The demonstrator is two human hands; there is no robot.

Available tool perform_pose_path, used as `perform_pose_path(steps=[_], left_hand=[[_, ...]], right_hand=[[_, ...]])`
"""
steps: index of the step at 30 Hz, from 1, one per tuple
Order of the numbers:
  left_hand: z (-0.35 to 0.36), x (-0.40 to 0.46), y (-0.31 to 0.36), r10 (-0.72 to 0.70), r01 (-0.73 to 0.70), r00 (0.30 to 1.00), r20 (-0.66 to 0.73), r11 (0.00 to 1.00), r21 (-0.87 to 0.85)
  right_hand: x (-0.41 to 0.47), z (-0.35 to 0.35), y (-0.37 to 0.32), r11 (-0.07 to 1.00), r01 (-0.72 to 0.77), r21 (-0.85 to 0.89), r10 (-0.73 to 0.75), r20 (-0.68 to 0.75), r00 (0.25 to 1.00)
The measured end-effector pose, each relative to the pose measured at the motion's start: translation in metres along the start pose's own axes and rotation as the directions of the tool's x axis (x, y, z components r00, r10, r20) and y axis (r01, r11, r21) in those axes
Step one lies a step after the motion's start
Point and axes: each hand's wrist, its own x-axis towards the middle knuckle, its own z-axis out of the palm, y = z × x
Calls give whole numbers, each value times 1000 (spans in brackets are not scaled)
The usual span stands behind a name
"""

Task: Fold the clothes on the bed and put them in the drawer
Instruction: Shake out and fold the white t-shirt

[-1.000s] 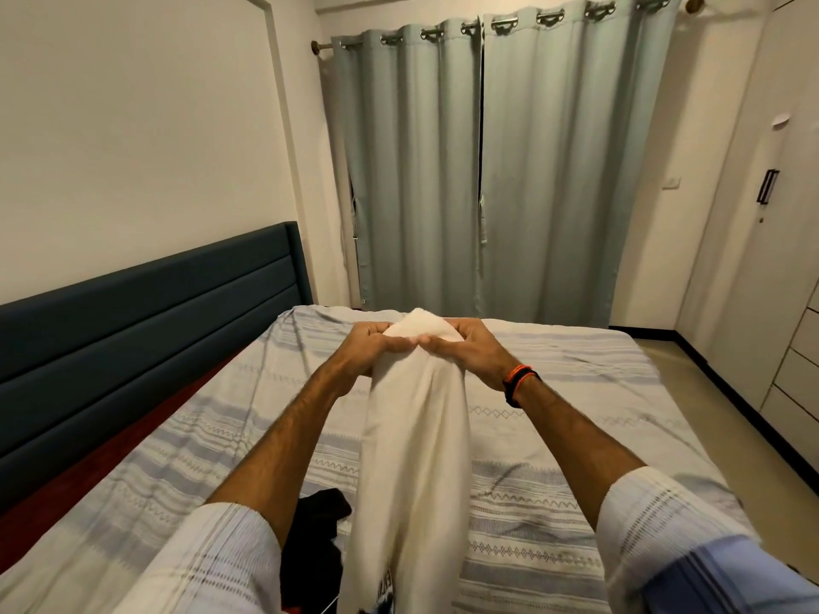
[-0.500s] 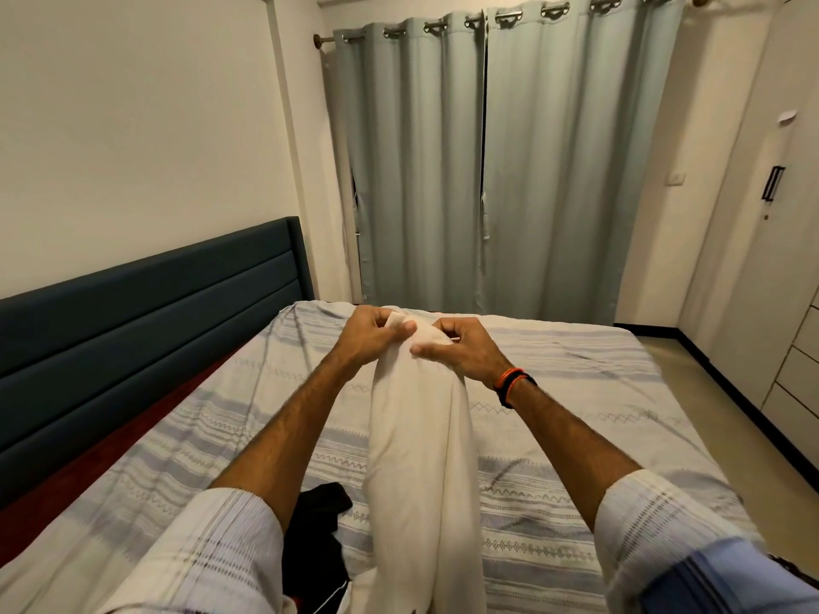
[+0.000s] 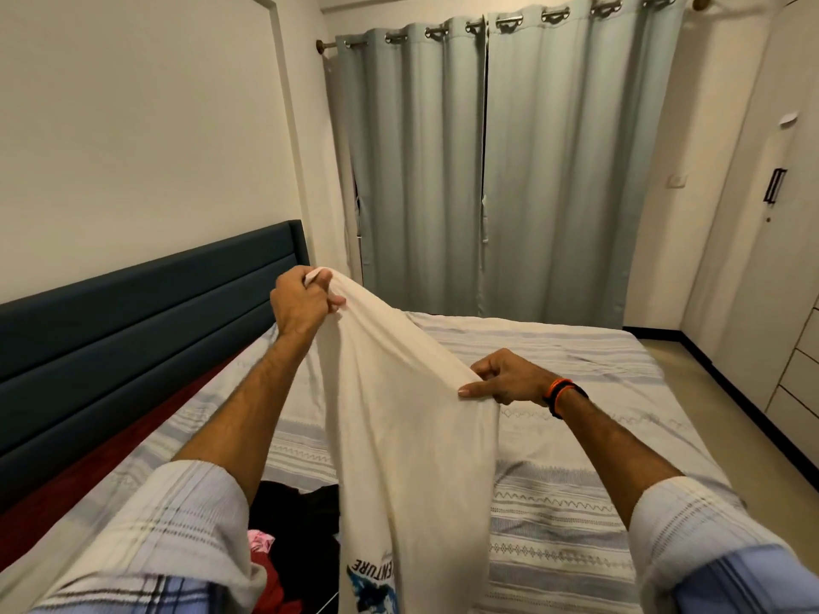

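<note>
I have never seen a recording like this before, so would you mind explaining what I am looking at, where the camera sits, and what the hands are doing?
There is no machine here: a person wears a wide-angle camera on the head, looking forward and down, so you see their own arms.

The left hand grips one end of a cream T-shirt and holds it high. The right hand pinches its edge lower down, so the cloth hangs spread between them above the bed.

On the bed near the person lie more clothes: a black garment and something red and pink. Drawers stand at the right edge.
</note>
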Motion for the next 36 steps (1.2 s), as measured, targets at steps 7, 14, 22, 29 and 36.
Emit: perform_pose_path(steps=[7, 14, 22, 29, 36], left_hand=[[-8, -9, 4, 14, -16, 996, -84, 1000, -24], [-12, -13, 1, -17, 19, 989, -149, 1000, 12], [10, -32, -11, 75, -98, 982, 175, 987, 127], [53, -60, 6, 170, -364, 780, 602, 906, 217], [50, -44, 10, 200, -328, 894, 400, 901, 282]], right_hand=[[9, 6, -8, 983, -26, -180, 49, 124, 991], [10, 19, -11, 946, -87, -314, 154, 196, 968], [32, 4, -39, 972, -42, -229, -49, -379, 924], [42, 15, -80, 960, 171, -222, -255, -437, 863], [15, 1, -44, 985, 131, -110, -147, -156, 977]])
